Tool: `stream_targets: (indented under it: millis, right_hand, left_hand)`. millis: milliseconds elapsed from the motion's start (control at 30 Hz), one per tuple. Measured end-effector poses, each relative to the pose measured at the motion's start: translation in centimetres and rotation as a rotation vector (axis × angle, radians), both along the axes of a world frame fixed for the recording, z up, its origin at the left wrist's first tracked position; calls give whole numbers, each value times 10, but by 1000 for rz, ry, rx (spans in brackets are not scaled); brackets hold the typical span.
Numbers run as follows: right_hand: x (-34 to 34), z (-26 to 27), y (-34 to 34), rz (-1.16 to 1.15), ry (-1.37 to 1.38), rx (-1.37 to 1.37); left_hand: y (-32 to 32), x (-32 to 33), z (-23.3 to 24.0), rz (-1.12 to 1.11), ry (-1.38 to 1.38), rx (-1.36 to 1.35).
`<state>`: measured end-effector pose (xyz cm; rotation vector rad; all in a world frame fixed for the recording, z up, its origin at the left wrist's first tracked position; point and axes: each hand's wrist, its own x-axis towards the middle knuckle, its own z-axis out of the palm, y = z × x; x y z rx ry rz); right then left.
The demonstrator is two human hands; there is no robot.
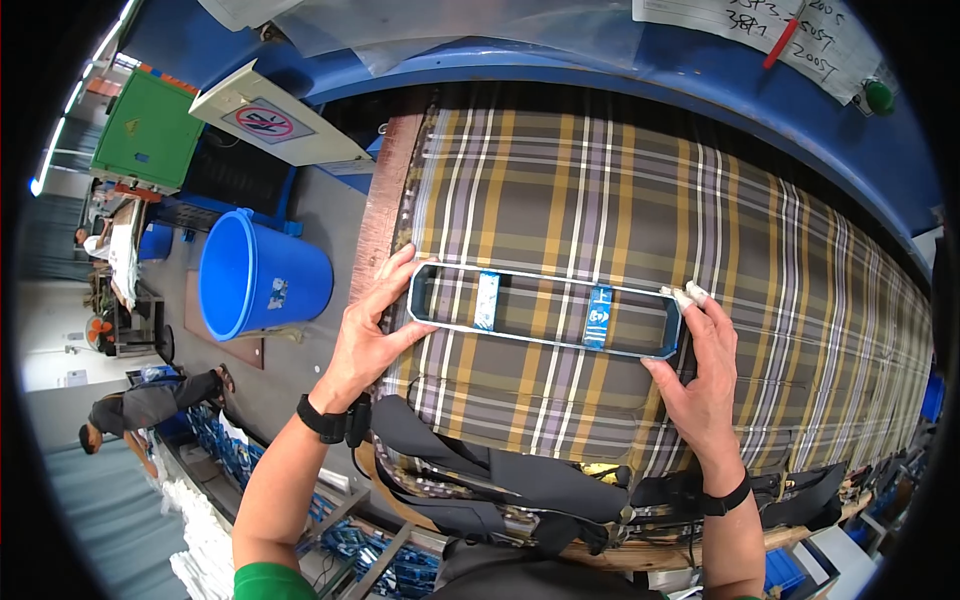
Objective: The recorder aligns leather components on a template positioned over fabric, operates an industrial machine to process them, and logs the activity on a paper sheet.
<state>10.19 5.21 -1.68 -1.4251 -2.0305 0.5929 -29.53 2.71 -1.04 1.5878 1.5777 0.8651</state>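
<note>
A long metal cutting die (pixel 546 339), an open frame with angled corners and two blue cross braces, lies on plaid fabric (pixel 517 217) striped in yellow, white, purple and dark brown. My left hand (pixel 375 322) grips its left end, thumb on the near edge and fingers at the far corner. At the right end my right hand (pixel 697 352) holds the frame between thumb and fingers; two of its fingertips carry white wrapping. Cut lines show in the fabric on the near side of the die. Black straps (pixel 517 480) lie along the fabric's near edge.
A blue machine beam (pixel 480 66) spans the far side. At left are a red-brown board edge (pixel 379 202), a white panel with a warning sign (pixel 277 124), a green box (pixel 146 131) and a blue bin (pixel 270 274). Two people are farther off at left.
</note>
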Motion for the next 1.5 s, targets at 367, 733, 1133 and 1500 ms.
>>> stream_targets:
  millis: [367,733,1133,1500]
  right_hand:
    - [3,0,-1,2,-1,12]
    - [2,0,0,14,3,4]
    - [-4,0,-2,7,2,1]
    - [5,2,-6,-14,-22,-18]
  left_hand:
    - [0,-1,-1,-35,24,7]
    - [0,-1,-3,-15,-7,11]
    - [-5,-7,3,-7,31,4]
    - [-1,-2,3,-43,-7,-13]
